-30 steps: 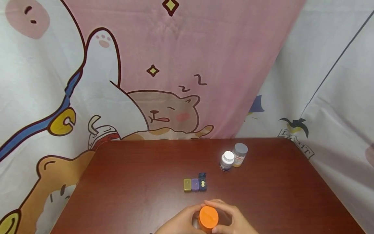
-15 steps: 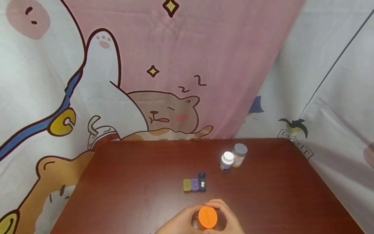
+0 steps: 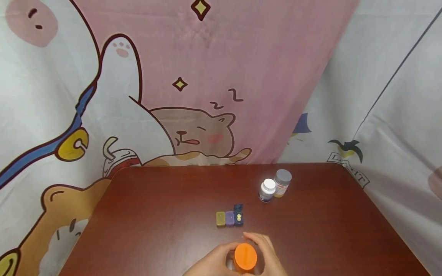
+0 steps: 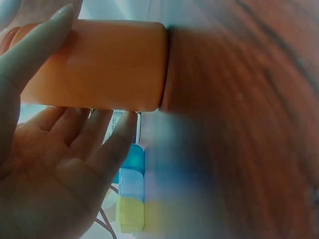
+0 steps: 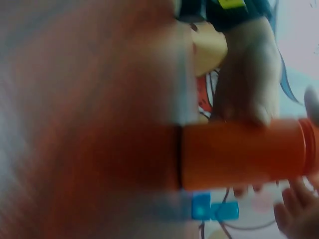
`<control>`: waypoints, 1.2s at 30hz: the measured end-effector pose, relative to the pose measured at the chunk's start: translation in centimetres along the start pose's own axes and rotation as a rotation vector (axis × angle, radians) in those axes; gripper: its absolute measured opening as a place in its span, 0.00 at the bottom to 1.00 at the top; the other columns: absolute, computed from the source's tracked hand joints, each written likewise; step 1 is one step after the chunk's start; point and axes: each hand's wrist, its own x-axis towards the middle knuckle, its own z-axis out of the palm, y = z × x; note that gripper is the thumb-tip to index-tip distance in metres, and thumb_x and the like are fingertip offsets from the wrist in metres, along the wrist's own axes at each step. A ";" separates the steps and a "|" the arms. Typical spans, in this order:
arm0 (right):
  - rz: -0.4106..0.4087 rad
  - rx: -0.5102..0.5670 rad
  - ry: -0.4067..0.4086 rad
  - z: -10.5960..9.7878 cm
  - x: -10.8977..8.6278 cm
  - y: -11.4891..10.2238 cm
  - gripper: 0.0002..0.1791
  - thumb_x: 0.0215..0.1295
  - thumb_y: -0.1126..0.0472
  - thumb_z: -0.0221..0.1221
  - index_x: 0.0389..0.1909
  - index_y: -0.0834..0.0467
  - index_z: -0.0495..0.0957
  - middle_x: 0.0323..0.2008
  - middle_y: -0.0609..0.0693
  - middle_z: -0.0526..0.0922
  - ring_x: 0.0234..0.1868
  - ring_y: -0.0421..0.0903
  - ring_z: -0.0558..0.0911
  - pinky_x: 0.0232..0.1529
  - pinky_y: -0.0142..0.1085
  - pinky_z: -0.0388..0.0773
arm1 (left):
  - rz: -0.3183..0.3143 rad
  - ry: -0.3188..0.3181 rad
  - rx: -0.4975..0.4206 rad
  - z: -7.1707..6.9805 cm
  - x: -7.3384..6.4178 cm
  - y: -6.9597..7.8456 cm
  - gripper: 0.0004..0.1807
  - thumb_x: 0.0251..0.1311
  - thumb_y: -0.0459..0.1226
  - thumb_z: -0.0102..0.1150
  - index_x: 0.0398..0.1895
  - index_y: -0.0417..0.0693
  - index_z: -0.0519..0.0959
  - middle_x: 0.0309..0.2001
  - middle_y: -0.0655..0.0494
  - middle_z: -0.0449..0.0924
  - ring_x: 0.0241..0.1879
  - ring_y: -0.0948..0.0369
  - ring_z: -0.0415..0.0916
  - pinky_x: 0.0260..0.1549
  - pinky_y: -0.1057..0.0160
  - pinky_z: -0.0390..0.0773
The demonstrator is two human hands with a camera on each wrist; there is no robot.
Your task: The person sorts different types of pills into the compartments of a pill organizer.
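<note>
Orange cylindrical plastic bottle stands upright on the reddish-brown wooden worktop, long axis vertical, orange cap pointing up. Left hand grasps its side; right hand curves about the other, one finger clear of the cap; I cannot tell whether it grips. Beyond: yellow, purple and dark-blue plastic pill case, dark-blue lid raised, two pale tablets inside. Farther back, white plastic bottle beside grey-lidded jar, print too small for me. Printed cloth backdrop reads "Z Z"; its banner starts L, ends T.
</note>
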 end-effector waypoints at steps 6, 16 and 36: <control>0.281 0.610 -0.439 -2.9 1.4 0.1 0.36 0.75 0.61 0.61 0.79 0.55 0.60 0.72 0.53 0.68 0.71 0.45 0.68 0.69 0.34 0.67 | -0.002 -0.007 0.001 0.0 0.0 -0.2 0.27 0.59 0.39 0.76 0.62 0.61 0.79 0.53 0.69 0.83 0.49 0.64 0.79 0.59 0.45 0.77; 0.243 0.506 -0.494 -4.0 2.3 0.7 0.30 0.73 0.64 0.62 0.74 0.55 0.70 0.70 0.54 0.73 0.70 0.45 0.70 0.68 0.37 0.68 | 0.018 -0.030 0.005 -0.1 0.1 -0.6 0.28 0.60 0.40 0.75 0.64 0.60 0.78 0.52 0.69 0.84 0.47 0.65 0.81 0.56 0.50 0.81; 0.139 0.004 0.133 0.8 -0.9 -0.9 0.40 0.40 0.70 0.82 0.60 0.55 0.80 0.54 0.45 0.81 0.55 0.35 0.77 0.54 0.31 0.73 | -0.007 0.030 0.024 0.0 0.1 -0.5 0.28 0.57 0.34 0.76 0.61 0.61 0.81 0.52 0.69 0.84 0.48 0.65 0.79 0.57 0.49 0.79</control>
